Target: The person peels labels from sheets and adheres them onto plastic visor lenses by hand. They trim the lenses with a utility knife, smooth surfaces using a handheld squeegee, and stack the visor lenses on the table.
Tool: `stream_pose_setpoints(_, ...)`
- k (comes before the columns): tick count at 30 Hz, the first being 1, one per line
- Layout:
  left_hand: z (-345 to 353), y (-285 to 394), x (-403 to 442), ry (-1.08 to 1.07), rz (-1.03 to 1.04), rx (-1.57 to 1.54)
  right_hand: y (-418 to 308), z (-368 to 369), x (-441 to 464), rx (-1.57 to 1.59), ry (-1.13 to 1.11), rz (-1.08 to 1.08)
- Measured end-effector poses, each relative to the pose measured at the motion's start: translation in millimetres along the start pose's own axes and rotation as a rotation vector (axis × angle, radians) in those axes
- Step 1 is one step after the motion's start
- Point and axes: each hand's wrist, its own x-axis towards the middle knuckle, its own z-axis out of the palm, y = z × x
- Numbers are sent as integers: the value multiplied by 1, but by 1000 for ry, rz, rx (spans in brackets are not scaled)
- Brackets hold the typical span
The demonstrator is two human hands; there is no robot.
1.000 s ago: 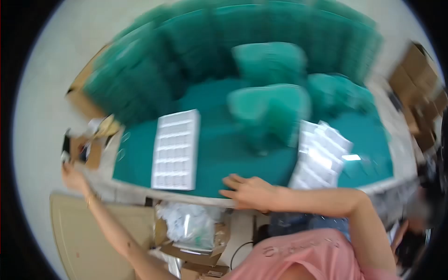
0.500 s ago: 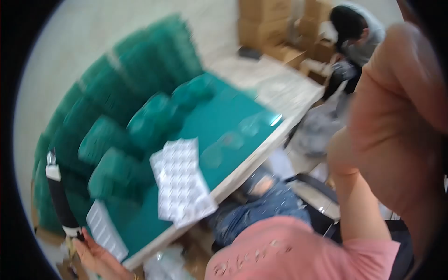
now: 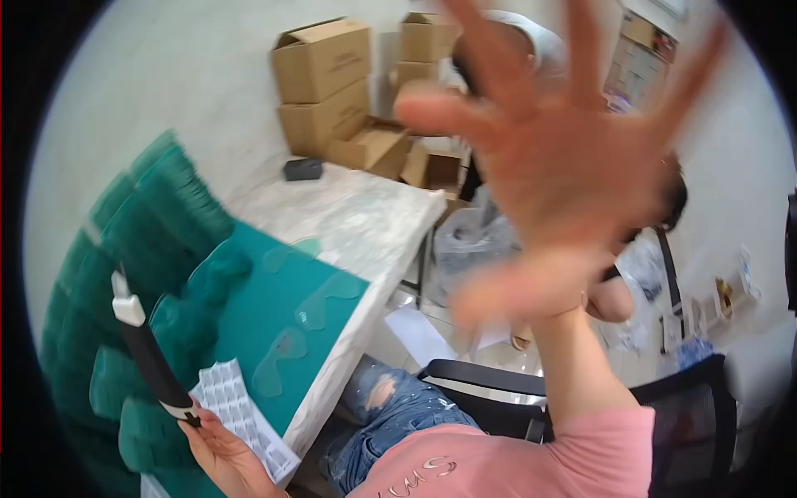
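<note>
The left hand (image 3: pixel 226 455) has its fingers closed around the lower end of a black tool (image 3: pixel 149 357), gripping it from below. This tool stands nearly upright, leaning a little to the left, with a white collar and a narrow metal tip at the top. In the view it lies over the green stacks (image 3: pixel 75 332); it seems to be in the air, but I cannot tell if it touches them.

The right hand (image 3: pixel 564 170) is high in front of the camera, with its fingers spread wide. It is blurred, and I can see nothing held in it.

Near the left hand are the white sheets (image 3: pixel 234 415), partly overlapping and lying close to the edge of the worktop (image 3: pixel 365 207). On the green mat (image 3: pixel 261 286) there are 3 clear pieces (image 3: pixel 281 358), flat and apart from each other. Farther away are the boxes (image 3: pixel 325 70), and behind the right hand a person (image 3: pixel 546 43) is partly hidden.

In my judgement, the step in hand is only the holding of the tool: its tip points away from the sheets and appears not to work on anything. The right hand looks to be in a free gesture, away from the worktop. For using the tool, the next move would call for a steady left grip, care with the tip, and the right hand lowered well clear of it.
</note>
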Motion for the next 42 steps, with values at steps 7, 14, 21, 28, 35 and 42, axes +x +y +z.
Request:
stream_pose_setpoints(7, -20, -50, 41, -27, -91, -20, 124, -241, -16, -447, 555, 586)
stream_pose_setpoints(14, -19, -67, 62, 38, -281, -206, 158, -306, 52, -359, 916, 463)
stream_pose_setpoints(21, -37, -69, 66, 62, -301, -104, 197, -427, 87, -565, 1057, 980)
stream_pose_setpoints(28, -39, -67, 68, 18, -311, -133, 194, -468, 57, -659, 1063, 1312)
stream_pose_setpoints(35, -37, -84, 76, 373, -121, 90, 230, -479, 66, -534, 940, 969)
stream_pose_setpoints(42, -34, -144, 60, 226, -465, -115, 178, -33, -143, 350, -207, 1260)
